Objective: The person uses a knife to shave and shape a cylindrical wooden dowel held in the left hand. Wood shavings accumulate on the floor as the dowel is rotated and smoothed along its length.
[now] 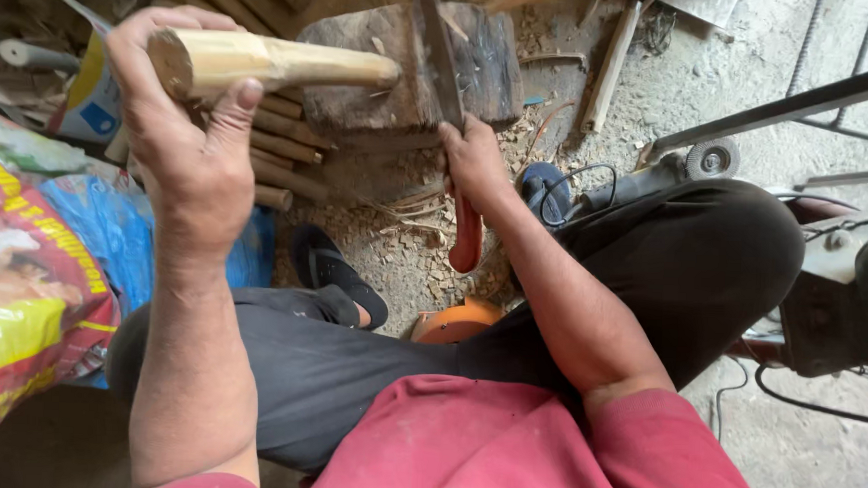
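While the left hand (pixel 183 139) holds a pale wooden billet (pixel 267 63) raised above the chopping block (pixel 401 74), fingers (pixel 235 112) wrapped round its thick end, the right hand (pixel 470 163) grips a red-handled cleaver (pixel 448 110), blade resting on the block. Billet: bark off, far end tapered narrower; judged partly shaped. Wood chips (pixel 414 258) litter the floor. Several stripped sticks (pixel 283 147) lie stacked beside the block; whether these are finished, cannot tell.

Dusty concrete floor (pixel 747 82) strewn with wood chips (pixel 409 258), stacked sticks (pixel 283 152) at left, printed sacks (pixel 39 259), metal bars (pixel 775 112) at right, daylight
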